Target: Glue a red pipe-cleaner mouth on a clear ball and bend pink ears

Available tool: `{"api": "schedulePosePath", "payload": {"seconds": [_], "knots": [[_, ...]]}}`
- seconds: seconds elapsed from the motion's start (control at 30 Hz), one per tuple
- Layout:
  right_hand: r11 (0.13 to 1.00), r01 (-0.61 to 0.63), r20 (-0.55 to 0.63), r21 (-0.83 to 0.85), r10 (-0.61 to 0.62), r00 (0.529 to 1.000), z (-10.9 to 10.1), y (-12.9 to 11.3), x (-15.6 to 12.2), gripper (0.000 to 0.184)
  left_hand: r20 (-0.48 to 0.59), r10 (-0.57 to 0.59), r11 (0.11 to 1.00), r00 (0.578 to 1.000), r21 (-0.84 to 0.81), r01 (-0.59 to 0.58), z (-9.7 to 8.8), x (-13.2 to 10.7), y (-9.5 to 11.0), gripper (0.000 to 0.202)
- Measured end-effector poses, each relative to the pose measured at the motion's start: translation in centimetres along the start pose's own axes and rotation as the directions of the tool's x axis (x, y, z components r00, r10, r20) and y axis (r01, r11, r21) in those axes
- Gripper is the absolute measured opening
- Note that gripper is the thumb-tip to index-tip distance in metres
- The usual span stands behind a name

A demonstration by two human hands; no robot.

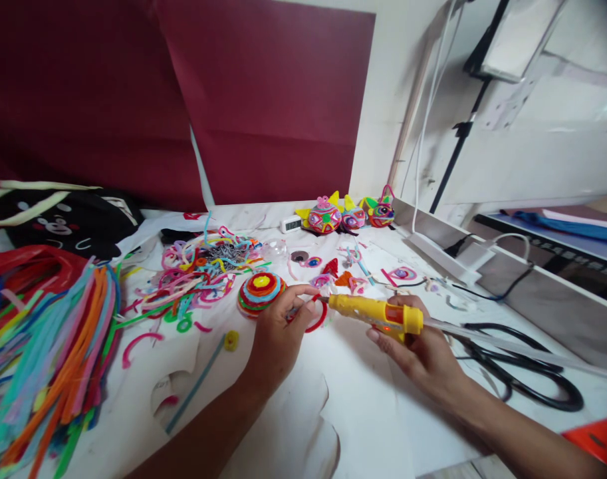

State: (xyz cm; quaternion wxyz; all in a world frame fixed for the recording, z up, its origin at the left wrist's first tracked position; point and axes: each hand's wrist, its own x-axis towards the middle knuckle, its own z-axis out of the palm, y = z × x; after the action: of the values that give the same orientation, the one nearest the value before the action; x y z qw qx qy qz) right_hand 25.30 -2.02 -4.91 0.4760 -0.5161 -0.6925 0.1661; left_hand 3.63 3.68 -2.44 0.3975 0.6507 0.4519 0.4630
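Your left hand (278, 339) pinches the red stem (324, 317) between thumb and forefinger, at the tip of the glue gun (375, 315) that your right hand (425, 351) is wrapped around; whether they touch, you can't quite tell. Expect the stem to be light, fuzzy and bendy, so pinch gently, clear of the nozzle. The gun looks stiff and light; grip its handle, since its tip may be hot.

Yellow glue gun (370, 311) — beside red strip (324, 318)
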Motion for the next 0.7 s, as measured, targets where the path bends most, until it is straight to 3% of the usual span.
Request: {"api": "schedulePosePath", "payload": {"seconds": [0.4,0.7], "knots": [[0.978,0.09,0.018,-0.186,-0.089,0.996,-0.2,0.2,-0.4,0.013,-0.003,-0.002,1.0,1.0,0.019,0.002,-0.1,0.0,0.2,0.021],[0.988,0.071,-0.048,-0.137,-0.078,0.996,-0.1,-0.8,-0.4,0.015,0.005,-0.001,1.0,1.0,0.006,0.001,-0.1,0.1,0.1,0.021]]}}
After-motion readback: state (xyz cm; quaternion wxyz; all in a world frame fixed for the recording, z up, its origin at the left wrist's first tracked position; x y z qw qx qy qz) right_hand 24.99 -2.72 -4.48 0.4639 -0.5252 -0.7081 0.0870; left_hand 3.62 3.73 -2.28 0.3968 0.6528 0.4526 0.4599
